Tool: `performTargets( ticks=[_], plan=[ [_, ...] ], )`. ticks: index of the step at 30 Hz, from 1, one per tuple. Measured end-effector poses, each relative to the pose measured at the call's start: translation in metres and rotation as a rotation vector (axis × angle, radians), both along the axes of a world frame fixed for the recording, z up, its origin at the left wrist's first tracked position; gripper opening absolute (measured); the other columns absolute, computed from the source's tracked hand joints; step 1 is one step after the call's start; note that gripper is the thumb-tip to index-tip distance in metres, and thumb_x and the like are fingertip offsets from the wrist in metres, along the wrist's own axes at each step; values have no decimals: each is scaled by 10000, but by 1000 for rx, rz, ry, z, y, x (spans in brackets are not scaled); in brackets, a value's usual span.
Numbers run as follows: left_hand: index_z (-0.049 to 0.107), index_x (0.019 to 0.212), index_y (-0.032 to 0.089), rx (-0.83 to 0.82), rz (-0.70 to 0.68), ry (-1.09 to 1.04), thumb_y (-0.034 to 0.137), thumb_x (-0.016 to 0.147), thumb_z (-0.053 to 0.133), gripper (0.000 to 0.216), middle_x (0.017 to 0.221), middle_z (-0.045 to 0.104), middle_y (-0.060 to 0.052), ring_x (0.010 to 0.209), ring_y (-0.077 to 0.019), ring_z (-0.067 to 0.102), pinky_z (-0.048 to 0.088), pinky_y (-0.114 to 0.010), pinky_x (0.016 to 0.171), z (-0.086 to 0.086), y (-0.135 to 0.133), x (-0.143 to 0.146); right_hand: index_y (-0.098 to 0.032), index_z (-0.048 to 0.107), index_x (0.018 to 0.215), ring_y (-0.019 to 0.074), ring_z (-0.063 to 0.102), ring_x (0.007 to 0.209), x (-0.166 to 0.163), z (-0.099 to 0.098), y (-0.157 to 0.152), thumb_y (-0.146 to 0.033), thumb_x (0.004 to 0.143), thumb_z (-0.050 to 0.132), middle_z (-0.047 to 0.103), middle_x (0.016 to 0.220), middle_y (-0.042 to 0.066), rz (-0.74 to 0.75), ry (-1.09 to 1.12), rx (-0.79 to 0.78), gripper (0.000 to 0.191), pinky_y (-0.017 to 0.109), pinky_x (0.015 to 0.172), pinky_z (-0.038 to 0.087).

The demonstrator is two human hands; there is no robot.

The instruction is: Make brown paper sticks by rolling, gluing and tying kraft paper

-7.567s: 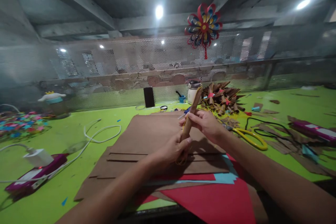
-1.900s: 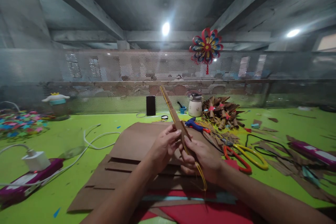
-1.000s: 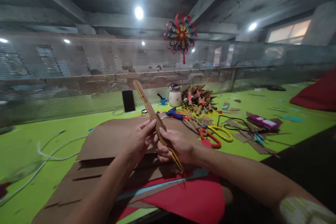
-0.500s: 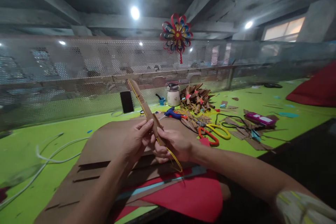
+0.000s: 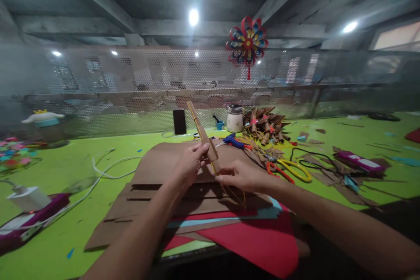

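Note:
My left hand (image 5: 190, 164) is closed around the middle of a long, narrow strip of folded brown paper (image 5: 201, 129), held up and tilted to the left. A yellow string (image 5: 194, 115) runs along the strip. At the strip's lower end, my right hand (image 5: 242, 176) has its fingers pinched where the string comes down; the exact grip is partly hidden. A loose loop of string hangs below that hand. Under both hands lies a stack of brown paper sheets (image 5: 164, 164), with red paper (image 5: 262, 245) and light blue paper at the near edge.
Behind the stack are a blue glue gun (image 5: 234, 141), a white jar (image 5: 235, 120) and a pile of brown paper cones (image 5: 265, 127). Yellow-handled scissors (image 5: 297, 170) lie to the right among scraps. A white cable (image 5: 98, 174) and a power strip (image 5: 39, 218) are on the left.
My right hand has shifted from gripping the strip's lower part to its bottom end. My left hand still holds the strip. The view has turned to the left.

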State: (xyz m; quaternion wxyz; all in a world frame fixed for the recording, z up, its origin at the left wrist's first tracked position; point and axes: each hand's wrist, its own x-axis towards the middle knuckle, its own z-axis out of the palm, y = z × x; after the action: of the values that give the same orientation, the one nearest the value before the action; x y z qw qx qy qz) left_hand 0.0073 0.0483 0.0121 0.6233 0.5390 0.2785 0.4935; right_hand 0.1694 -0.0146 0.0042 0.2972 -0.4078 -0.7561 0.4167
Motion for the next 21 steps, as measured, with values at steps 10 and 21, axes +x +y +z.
performTargets(
  ticks=[10, 21],
  plan=[
    [599, 768, 108, -37, 6, 4, 262, 693, 654, 179, 669, 626, -32, 597, -122, 595, 489, -225, 564, -6, 15, -4, -114, 653, 666, 116, 550, 546, 79, 45, -19, -449, 752, 559, 632, 618, 53, -309, -97, 250, 358, 232, 525, 419],
    [523, 746, 126, -106, 19, 73, 203, 779, 549, 88, 604, 585, -39, 554, -153, 610, 520, -268, 504, -19, 19, -5, -108, 693, 768, 180, 581, 709, 83, 7, 102, -350, 801, 485, 668, 745, 84, -687, -682, 404, 321, 239, 615, 391]
  ],
)
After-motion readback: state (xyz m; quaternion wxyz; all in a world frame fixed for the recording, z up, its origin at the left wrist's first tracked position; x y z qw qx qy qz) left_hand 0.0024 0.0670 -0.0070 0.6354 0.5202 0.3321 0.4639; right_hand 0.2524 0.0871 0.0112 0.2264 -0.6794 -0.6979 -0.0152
